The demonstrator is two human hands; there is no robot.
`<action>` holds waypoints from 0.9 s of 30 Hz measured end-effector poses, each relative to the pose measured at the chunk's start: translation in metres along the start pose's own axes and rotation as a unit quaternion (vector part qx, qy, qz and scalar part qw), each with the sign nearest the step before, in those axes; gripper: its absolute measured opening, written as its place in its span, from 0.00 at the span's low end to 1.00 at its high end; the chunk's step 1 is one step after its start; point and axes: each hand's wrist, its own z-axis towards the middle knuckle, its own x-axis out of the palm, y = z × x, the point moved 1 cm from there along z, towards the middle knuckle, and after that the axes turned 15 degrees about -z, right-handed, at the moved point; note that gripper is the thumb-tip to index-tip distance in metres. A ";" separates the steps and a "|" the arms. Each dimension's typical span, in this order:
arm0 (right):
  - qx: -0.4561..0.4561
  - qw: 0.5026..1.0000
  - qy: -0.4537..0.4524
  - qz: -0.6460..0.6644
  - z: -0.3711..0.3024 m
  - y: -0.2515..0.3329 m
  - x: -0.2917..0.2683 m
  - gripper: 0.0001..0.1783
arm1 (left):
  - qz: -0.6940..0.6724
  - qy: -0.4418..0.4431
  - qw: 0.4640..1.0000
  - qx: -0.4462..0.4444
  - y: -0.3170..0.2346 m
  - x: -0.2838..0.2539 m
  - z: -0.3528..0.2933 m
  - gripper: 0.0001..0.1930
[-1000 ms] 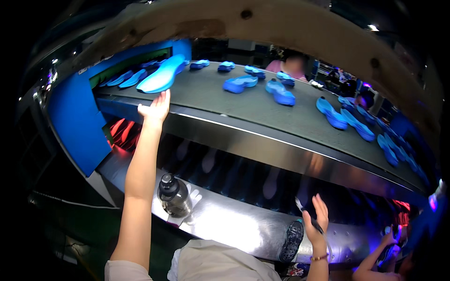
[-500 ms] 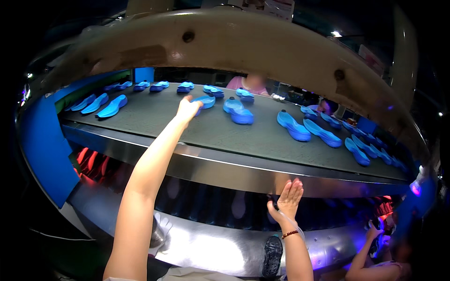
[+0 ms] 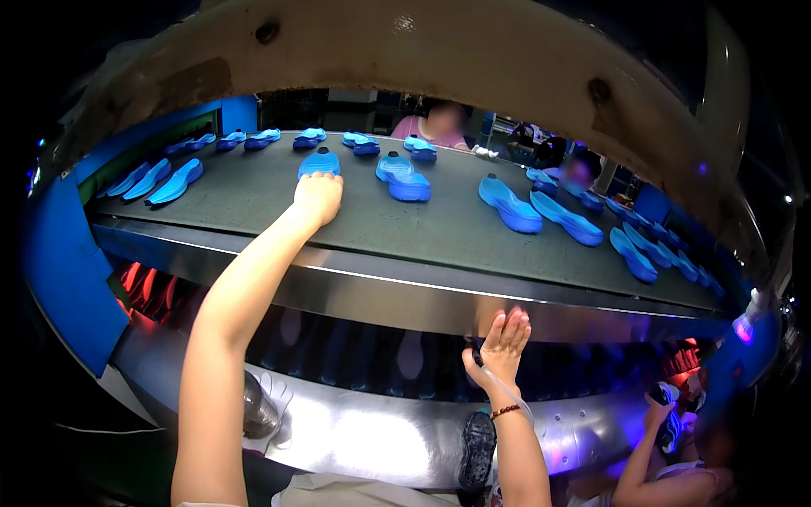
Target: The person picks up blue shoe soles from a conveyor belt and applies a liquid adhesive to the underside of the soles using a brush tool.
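Note:
On the grey conveyor belt (image 3: 279,198), my left hand (image 3: 319,198) has its fingers closed over the near end of a blue shoe sole (image 3: 318,162). That sole points away from me, dark tip at the far end. Another blue sole (image 3: 403,179) lies to its right. Lower down, my right hand (image 3: 503,348) is raised at the belt's metal edge (image 3: 422,291), fingers stretched and together. A thin pale stick with a dark tip (image 3: 478,359) is tucked by its thumb and runs along the wrist; its exact kind is unclear.
More blue soles (image 3: 175,182) lie left, along the far edge and right (image 3: 566,220). A beige curved hood (image 3: 422,51) arches above. Below are a metal ledge (image 3: 363,431), a dark sole (image 3: 478,448) and a clear cup (image 3: 258,406). Co-workers sit opposite and at lower right (image 3: 667,486).
My left hand has closed over the sole's near end, and the sole has turned to point straight away from me. The view has shifted slightly; my right hand keeps its pose.

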 end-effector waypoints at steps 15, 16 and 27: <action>0.124 0.899 0.106 0.407 -0.053 -0.017 -0.110 0.16 | -0.933 0.003 0.306 -0.191 -0.042 -0.025 -0.215 0.24; 0.210 0.838 0.176 0.472 -0.067 -0.017 -0.119 0.15 | -0.936 0.013 0.323 -0.142 -0.028 -0.010 -0.237 0.27; 0.381 0.417 0.210 0.798 -0.133 0.018 -0.153 0.13 | -0.867 0.338 0.129 -0.343 -0.151 0.086 -0.386 0.41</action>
